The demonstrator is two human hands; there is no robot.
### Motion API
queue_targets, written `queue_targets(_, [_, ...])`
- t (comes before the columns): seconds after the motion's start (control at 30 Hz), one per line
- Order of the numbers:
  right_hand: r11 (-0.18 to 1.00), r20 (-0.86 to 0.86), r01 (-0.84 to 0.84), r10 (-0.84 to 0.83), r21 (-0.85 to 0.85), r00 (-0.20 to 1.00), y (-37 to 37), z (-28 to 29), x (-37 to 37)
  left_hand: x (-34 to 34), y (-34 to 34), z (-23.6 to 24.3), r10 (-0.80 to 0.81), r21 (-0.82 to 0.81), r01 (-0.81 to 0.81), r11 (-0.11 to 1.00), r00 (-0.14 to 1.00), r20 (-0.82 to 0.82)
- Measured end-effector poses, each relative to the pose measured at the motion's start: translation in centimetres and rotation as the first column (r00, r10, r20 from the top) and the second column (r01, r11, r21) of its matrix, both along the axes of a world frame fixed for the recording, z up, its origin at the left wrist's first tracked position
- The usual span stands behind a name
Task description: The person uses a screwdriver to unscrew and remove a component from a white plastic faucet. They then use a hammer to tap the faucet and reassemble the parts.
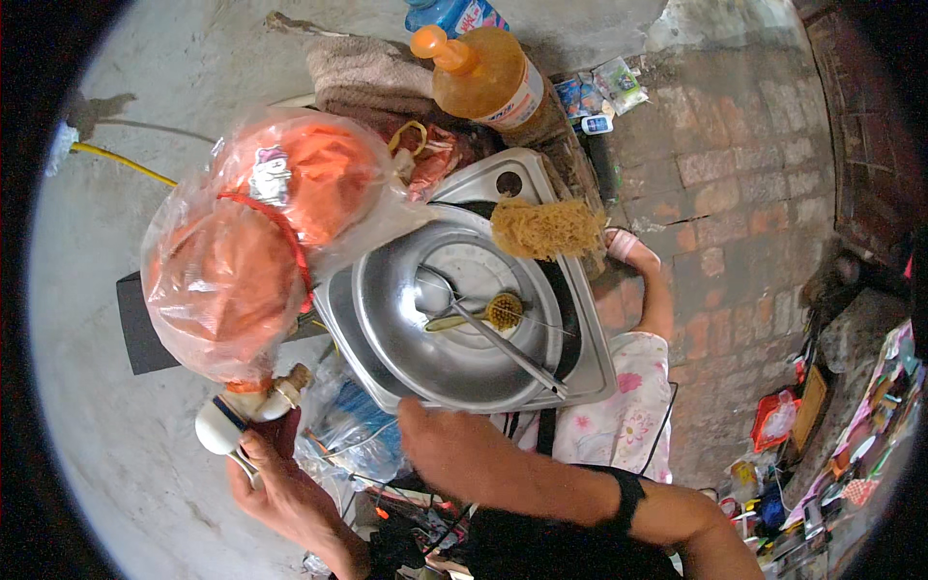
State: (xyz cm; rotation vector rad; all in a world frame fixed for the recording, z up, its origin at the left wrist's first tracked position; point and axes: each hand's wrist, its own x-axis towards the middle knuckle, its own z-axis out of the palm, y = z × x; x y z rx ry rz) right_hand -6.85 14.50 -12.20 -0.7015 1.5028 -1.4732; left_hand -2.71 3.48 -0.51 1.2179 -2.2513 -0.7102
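Note:
My left hand [271, 483] grips a white faucet-like fitting [217, 427] with a dark band and a brass connector [295, 385], beneath orange objects [222, 290] wrapped in clear plastic. My right hand [430, 435], with a dark wristband, is at the front rim of a steel sink [594, 382]; its fingertips are hidden. In the sink sits a steel basin [387, 338] holding a ladle [498, 343] and a yellow round brush [504, 310]. A loofah-like scrubber [541, 229] rests on the sink's upper right corner.
An orange pump bottle [488, 87], blue bottle [449, 14] and towel [358, 72] lie beyond the sink. A foot [633, 249] and floral cloth [609, 416] are beside it. Brick floor [735, 193] stretches right toward assorted clutter [831, 464]. A yellow cable [126, 161] runs left.

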Motion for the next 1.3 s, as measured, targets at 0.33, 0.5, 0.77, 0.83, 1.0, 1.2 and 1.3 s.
queue_targets(0.33, [0.979,0.089,0.127,-0.114,-0.161,0.99,2.1,1.5,0.7,0.5,-0.6,0.0,0.012,0.02,-0.011,1.0,0.998,-0.063])
queue_targets(0.5, [0.984,0.037,0.106,-0.102,-0.14,0.994,1.4,1.9,1.1,0.9,-0.5,0.1,0.005,0.021,-0.004,1.0,0.998,-0.063])
queue_targets(0.77, [0.971,-0.023,0.156,-0.163,-0.18,0.986,1.9,1.5,1.5,0.7,-0.7,0.1,-0.082,0.025,0.084,0.996,0.994,-0.065])
queue_targets(0.83, [0.972,-0.008,0.151,-0.155,-0.181,0.988,1.8,1.5,1.7,0.6,-0.7,0.1,-0.02,0.015,0.02,1.0,0.999,-0.04])
queue_targets(1.0, [0.973,0.088,0.146,-0.132,-0.178,0.987,1.0,1.5,2.1,0.1,-0.3,0.0,-0.017,-0.007,0.016,1.0,0.998,-0.063])
queue_targets(1.2, [0.992,0.173,0.094,-0.108,0.084,0.979,-0.5,-0.9,1.6,-0.5,0.3,-0.4,0.017,-0.051,-0.019,0.999,0.999,-0.046])
queue_targets(1.3, [0.986,0.107,0.158,-0.153,-0.048,0.982,0.2,-0.8,1.5,-0.4,-0.1,-0.2,0.088,-0.047,-0.092,0.995,0.993,-0.073])
